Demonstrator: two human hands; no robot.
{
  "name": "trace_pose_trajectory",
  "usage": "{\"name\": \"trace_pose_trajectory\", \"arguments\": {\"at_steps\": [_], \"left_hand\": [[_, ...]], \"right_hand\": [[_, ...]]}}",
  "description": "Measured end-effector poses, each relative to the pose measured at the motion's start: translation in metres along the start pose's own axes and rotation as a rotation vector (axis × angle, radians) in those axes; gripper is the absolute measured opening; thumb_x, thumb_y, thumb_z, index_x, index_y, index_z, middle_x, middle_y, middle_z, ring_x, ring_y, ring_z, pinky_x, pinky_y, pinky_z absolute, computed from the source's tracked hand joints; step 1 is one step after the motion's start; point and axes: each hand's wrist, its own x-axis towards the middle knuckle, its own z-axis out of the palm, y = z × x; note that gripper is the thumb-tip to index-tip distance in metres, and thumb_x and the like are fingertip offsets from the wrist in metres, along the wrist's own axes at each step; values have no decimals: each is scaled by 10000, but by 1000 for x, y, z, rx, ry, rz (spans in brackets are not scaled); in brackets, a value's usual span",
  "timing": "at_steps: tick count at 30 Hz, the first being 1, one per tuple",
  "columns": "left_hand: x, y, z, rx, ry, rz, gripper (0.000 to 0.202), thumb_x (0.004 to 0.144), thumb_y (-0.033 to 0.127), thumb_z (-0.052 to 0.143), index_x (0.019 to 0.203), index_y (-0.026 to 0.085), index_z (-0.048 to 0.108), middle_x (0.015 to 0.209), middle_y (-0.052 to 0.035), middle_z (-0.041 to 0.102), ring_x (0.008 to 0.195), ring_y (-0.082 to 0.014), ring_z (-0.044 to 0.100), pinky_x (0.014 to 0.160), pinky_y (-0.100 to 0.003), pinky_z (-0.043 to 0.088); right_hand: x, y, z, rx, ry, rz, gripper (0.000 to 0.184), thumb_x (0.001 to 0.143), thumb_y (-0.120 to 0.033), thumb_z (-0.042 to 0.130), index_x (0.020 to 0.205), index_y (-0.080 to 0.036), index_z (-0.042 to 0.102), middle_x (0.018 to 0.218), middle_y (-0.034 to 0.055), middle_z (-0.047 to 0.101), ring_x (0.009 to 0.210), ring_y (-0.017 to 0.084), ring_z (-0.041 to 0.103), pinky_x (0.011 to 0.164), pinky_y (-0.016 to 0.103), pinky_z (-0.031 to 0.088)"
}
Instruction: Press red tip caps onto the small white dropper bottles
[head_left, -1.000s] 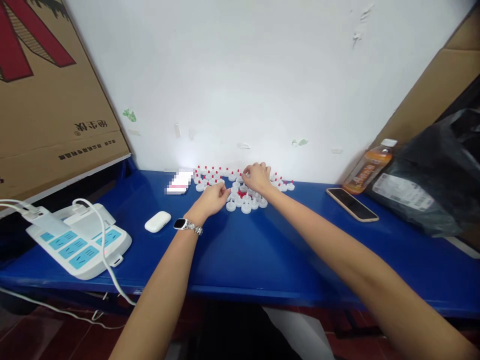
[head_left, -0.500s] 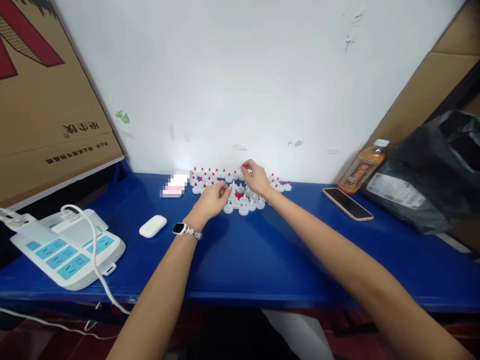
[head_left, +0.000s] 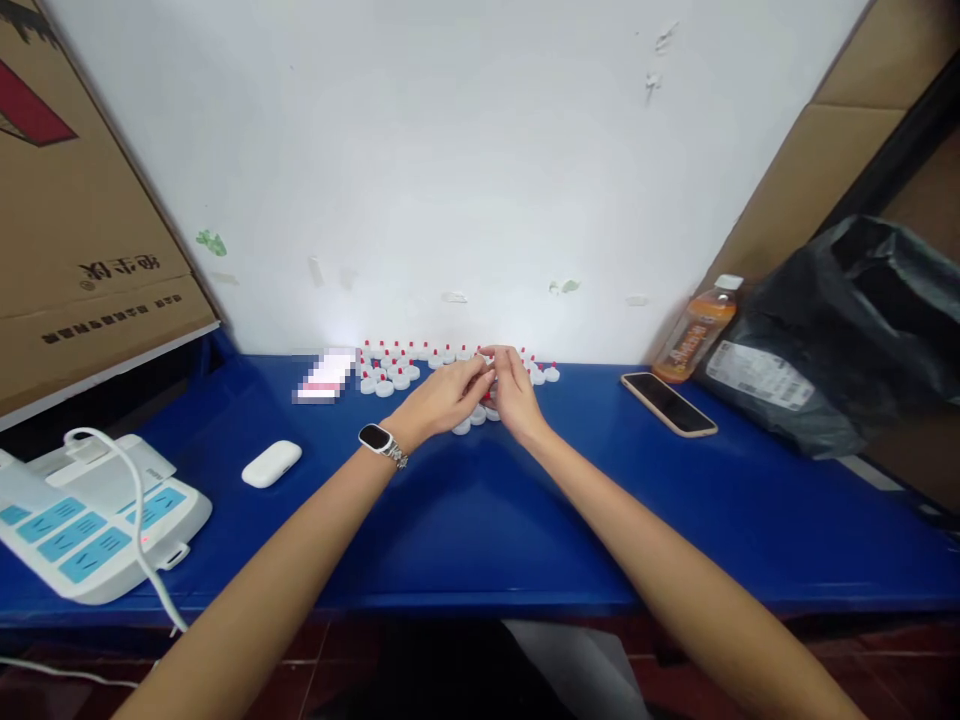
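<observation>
My left hand (head_left: 444, 398) and my right hand (head_left: 519, 398) meet at the fingertips, cupped around a cluster of white caps (head_left: 461, 427) in front of the wall. The fingers of my right hand are stretched out, and those of my left are gently curved with the thumb apart. Both hands hide most of this cluster, and a bit of red shows between them. White nozzle caps with red tips (head_left: 384, 387) stand upright to the left of my hands. More red-tipped caps (head_left: 552, 374) are to the right, behind my right hand.
A white power strip (head_left: 112, 540) and a white earbud case (head_left: 271, 464) lie on the left of the blue table (head_left: 480, 530). A phone (head_left: 667, 404), an orange drink bottle (head_left: 694, 335) and a black plastic bag (head_left: 817, 340) are at the right. A white wall (head_left: 465, 180) stands behind.
My right hand has come down from the back row of caps, where it was pinching one. My left hand has moved in, and the two now meet over the cluster. The view has shifted right.
</observation>
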Motion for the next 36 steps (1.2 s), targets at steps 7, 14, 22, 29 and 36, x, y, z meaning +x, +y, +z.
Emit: {"name": "trace_pose_trajectory", "arguments": {"at_steps": [7,14,22,29,36], "left_hand": [[-11,-5,5,161,20,107,291,1043,341,288,904,193,497,932,-74,577,869,-202,534,807,-329,407],[-26,-24,2,18,214,-51,317,1052,384,278,809,216,393,744,-4,480,682,-164,461,668,-307,352],[-23,-21,14,-280,206,-78,369,1032,456,330,774,204,409,682,27,439,626,-130,419,621,-281,330],[-13,-36,-6,-587,456,-256,522,977,621,346,650,214,362,574,38,360,528,-116,353,541,-274,336],[-12,-59,-1,-23,306,-120,291,962,440,510,857,196,629,845,-42,607,840,-195,543,809,-337,437]], "right_hand": [[-6,-1,12,172,37,154,346,1002,-540,270,1040,-253,459,786,5,501,617,147,514,541,258,429],[-20,0,18,340,-255,71,444,869,-681,526,884,-241,468,587,-62,448,498,106,397,491,249,305],[-12,-5,9,439,-313,120,480,817,-657,630,760,-231,414,524,-111,260,454,68,234,480,240,224],[-11,-10,-11,-60,-237,-170,352,869,-551,615,835,-204,565,601,-41,550,516,101,470,511,244,334],[-2,-1,-21,-44,-83,-171,345,854,-555,633,939,-229,557,681,-19,656,588,175,670,508,251,405]]}}
